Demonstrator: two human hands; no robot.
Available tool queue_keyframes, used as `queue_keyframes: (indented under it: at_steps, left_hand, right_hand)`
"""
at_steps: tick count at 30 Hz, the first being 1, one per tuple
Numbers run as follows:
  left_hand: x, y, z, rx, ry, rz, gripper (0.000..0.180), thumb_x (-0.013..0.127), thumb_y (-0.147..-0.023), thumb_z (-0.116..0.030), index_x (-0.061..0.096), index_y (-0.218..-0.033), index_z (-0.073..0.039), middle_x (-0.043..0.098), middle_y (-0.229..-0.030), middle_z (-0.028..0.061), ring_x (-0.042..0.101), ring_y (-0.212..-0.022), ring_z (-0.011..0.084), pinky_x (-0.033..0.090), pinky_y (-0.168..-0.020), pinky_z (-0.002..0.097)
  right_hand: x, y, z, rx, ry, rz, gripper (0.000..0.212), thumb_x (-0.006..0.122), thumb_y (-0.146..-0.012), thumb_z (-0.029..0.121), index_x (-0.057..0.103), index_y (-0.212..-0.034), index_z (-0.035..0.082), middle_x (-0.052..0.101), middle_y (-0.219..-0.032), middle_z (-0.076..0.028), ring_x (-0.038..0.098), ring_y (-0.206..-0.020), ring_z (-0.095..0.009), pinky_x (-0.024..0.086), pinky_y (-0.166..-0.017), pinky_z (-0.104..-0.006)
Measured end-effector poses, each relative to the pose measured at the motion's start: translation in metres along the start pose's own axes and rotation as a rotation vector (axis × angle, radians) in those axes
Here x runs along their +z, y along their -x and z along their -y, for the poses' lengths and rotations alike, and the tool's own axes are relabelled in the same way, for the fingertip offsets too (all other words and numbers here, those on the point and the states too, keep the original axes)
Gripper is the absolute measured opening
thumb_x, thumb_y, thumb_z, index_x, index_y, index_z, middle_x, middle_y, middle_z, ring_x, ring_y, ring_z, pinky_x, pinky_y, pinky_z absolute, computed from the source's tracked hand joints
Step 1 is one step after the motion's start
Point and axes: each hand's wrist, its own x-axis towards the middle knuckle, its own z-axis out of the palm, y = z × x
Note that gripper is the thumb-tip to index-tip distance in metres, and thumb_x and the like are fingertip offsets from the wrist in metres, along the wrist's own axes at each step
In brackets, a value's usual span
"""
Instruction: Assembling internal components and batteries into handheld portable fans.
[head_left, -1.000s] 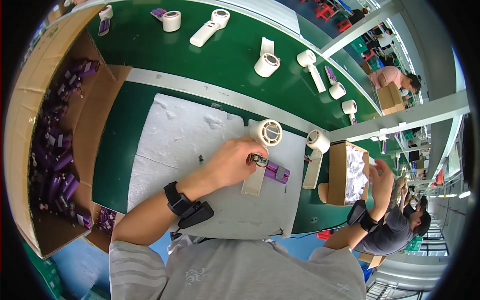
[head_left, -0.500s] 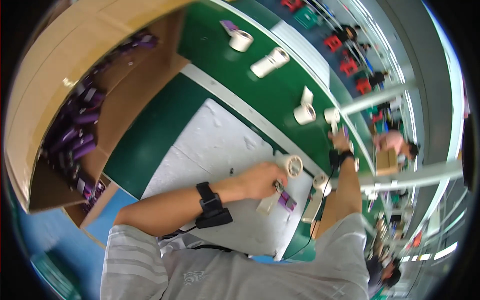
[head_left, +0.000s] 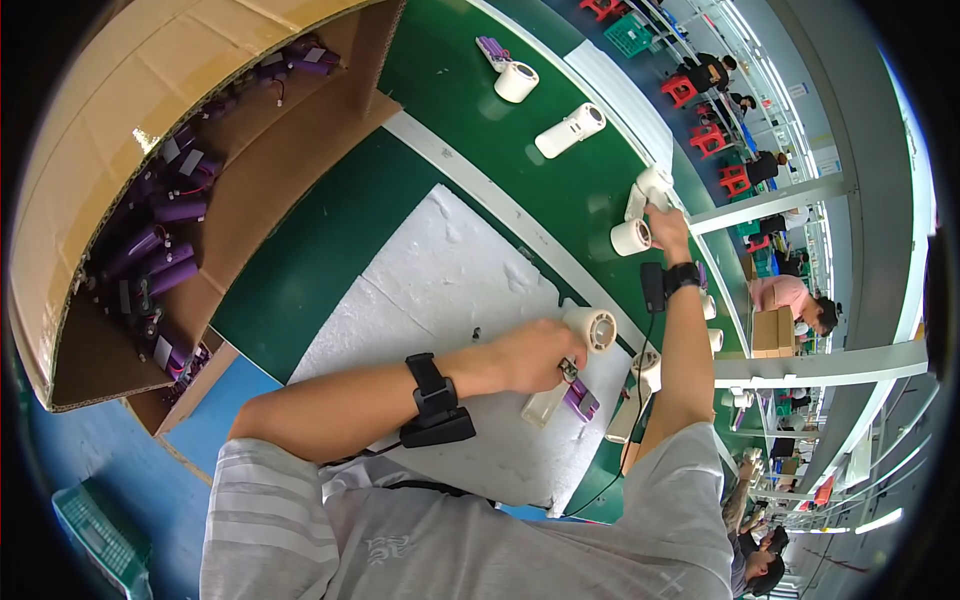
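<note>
My left hand (head_left: pixel 545 358) is closed over a white plastic housing with a round ring head (head_left: pixel 597 329), resting on the white foam sheet (head_left: pixel 400 290). Beside its fingertips are a small circuit board and a purple battery pack (head_left: pixel 581 402); the hand hides how these join the housing. Out over the green worktop, my right hand (head_left: pixel 668 230) grips another white housing (head_left: pixel 655 183), its fingers partly hidden. Close beside that hand stands a round-headed white housing (head_left: pixel 630 238). A further housing (head_left: pixel 648 372) lies by my right forearm.
A large cardboard box (head_left: pixel 285 160) of purple battery packs (head_left: pixel 170 245) stands at left. More white housings (head_left: pixel 572 131) lie along the green worktop (head_left: pixel 450 90). A white metal frame (head_left: pixel 820 368) crosses at right. Cables trail from both wrist straps. Other people sit farther off.
My right hand has moved away from me and leftward, carrying a white housing beside another one. My left hand keeps its hold on the foam sheet. The whole view has shifted slightly.
</note>
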Motion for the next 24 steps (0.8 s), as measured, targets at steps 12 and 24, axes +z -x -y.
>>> queue_keyframes:
  at_steps: [12, 24]
  left_hand:
    - [0.001, 0.005, -0.003, 0.016, -0.014, 0.014, 0.026, 0.064, -0.073, -0.001, 0.068, -0.098, -0.008, 0.064, -0.099, 0.0157, 0.063, -0.096, 0.0346, 0.05, -0.085, 0.0424]
    - [-0.001, 0.004, -0.005, -0.104, 0.016, 0.04, 0.029, 0.066, -0.074, -0.004, 0.066, -0.103, -0.006, 0.066, -0.099, 0.0162, 0.063, -0.098, 0.0316, 0.05, -0.088, 0.0392]
  right_hand:
    - [-0.009, 0.062, 0.019, 0.044, -0.257, 0.326, 0.048, 0.064, -0.081, 0.034, 0.059, -0.112, -0.002, 0.067, -0.09, -0.012, 0.067, -0.071, -0.023, 0.056, -0.048, -0.0369]
    - [0.061, 0.239, 0.196, -0.73, -0.1, 0.418, 0.057, 0.06, -0.088, 0.025, 0.043, -0.139, 0.007, 0.065, -0.096, -0.019, 0.067, -0.077, -0.027, 0.055, -0.068, -0.0326]
